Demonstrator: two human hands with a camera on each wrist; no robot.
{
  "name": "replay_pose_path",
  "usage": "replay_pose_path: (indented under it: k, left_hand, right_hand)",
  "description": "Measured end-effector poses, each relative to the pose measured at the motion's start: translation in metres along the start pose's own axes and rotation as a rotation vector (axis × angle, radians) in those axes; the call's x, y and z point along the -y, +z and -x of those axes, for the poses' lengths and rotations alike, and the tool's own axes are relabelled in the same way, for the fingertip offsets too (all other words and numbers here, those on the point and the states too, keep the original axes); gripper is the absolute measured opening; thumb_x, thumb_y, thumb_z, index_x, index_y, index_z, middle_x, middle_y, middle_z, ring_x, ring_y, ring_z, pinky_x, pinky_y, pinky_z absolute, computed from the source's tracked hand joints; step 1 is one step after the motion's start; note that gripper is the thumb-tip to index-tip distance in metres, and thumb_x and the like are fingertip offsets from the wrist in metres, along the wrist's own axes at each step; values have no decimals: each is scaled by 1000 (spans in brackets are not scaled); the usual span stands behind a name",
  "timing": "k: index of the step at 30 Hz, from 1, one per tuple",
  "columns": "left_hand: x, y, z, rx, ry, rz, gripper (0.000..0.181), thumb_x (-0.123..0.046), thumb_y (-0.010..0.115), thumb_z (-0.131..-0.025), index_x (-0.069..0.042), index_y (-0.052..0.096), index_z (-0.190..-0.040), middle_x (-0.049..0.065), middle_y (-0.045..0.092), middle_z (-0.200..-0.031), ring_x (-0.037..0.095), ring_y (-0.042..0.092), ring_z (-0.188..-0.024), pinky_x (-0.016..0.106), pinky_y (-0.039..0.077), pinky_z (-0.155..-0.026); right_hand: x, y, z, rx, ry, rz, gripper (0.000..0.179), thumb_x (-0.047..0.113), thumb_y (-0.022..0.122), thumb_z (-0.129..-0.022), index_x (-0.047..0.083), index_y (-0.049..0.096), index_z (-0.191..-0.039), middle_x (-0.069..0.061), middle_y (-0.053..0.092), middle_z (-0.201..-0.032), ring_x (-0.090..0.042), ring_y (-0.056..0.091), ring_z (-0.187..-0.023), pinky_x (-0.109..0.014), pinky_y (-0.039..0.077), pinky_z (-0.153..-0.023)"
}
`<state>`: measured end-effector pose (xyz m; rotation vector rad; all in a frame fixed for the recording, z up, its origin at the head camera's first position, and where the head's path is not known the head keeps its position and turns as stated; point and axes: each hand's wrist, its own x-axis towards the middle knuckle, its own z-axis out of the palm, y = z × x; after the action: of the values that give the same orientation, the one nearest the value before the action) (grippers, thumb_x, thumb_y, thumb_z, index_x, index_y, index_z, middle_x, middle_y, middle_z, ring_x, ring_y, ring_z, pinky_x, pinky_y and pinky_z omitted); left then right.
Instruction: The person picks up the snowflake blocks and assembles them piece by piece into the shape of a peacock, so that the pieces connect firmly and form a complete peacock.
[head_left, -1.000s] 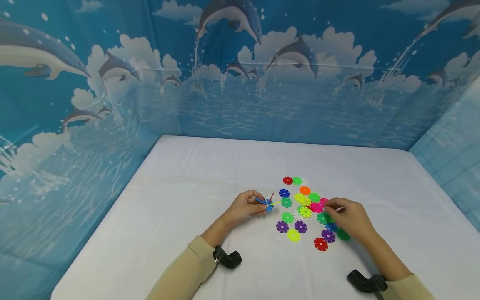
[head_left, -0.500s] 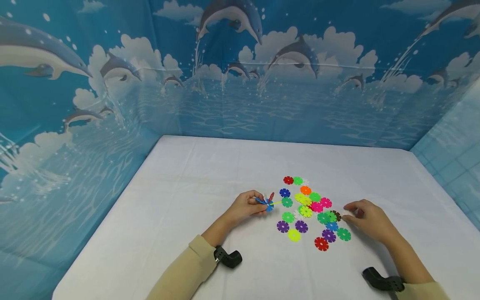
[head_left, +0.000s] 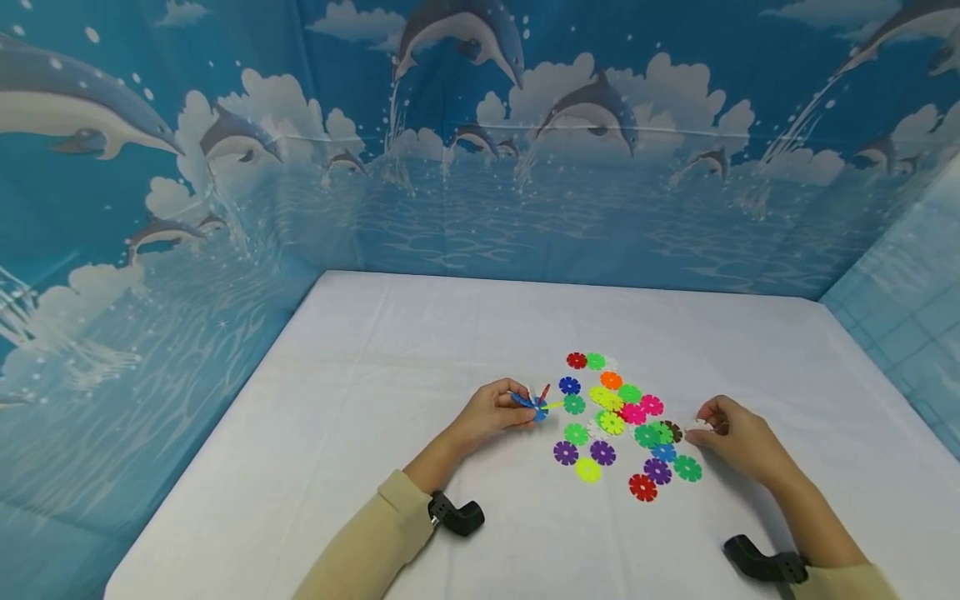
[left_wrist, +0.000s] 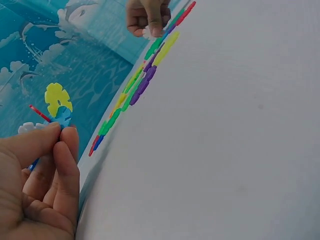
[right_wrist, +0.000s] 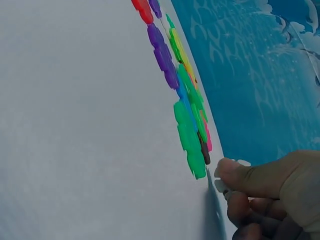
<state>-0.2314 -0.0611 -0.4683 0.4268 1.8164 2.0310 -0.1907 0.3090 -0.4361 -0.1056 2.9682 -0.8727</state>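
My left hand (head_left: 495,412) pinches a blue snowflake disc (left_wrist: 62,116) that has other discs slotted into it. A yellow disc (left_wrist: 58,97), a red disc (left_wrist: 39,113) and a white disc (left_wrist: 29,127) stick out from it at angles. Held up over the table at the pile's right side, my right hand (head_left: 738,433) grips a white snowflake disc (right_wrist: 220,186) between thumb and fingers. A brown disc (head_left: 674,432) lies just left of that hand, partly under a green disc (head_left: 662,432). Part of the white disc is covered by my thumb.
Several loose discs in mixed colours lie on the white tabletop between my hands. A red disc (head_left: 642,487) is at the near side, another red disc (head_left: 576,361) at the far side. A printed dolphin curtain (head_left: 480,208) stands behind the table.
My right hand has moved right, away from the pink discs, and a white disc now shows in its fingers. The left hand stays in place; the red disc on its assembly has turned slightly.
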Motion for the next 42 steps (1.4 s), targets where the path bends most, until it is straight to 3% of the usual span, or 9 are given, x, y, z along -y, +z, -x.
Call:
replay_pose_path:
  k: [7, 16, 30, 42]
  left_hand:
    - [1, 0, -1, -13, -1, -3, 21, 7, 66, -88, 7, 57, -107, 3, 69, -84, 13, 67, -78, 28, 56, -78]
    - [-2, 3, 0, -45, -28, -10, 17, 7, 66, -89, 7, 57, -104, 7, 70, -82, 12, 67, -73, 25, 56, -72]
    - [-2, 2, 0, -33, -32, 8, 17, 7, 65, -89, 3, 55, -101, 7, 70, -81, 13, 68, -73, 24, 56, -70]
    - [-3, 2, 0, -48, -25, 0, 18, 6, 65, -89, 6, 57, -105, 4, 69, -77, 12, 67, -70, 23, 55, -69]
  right_hand:
    - [29, 9, 3, -30, -60, -49, 26, 20, 70, -91, 0, 57, -101, -3, 60, -78, -19, 56, -71, -22, 49, -59]
    - [65, 33, -5, -5, -192, -98, 18, 13, 71, -89, 3, 60, -98, 1, 60, -75, -15, 54, -67, -21, 50, -60]
    - [106, 65, -13, 42, -335, -239, 12, 8, 72, -88, 7, 60, -89, 4, 62, -73, -11, 58, -63, -24, 51, -57]
    - [129, 89, -16, -62, -443, -199, 18, 5, 76, -84, 12, 60, -81, 9, 60, -71, -8, 57, -65, -23, 52, -61]
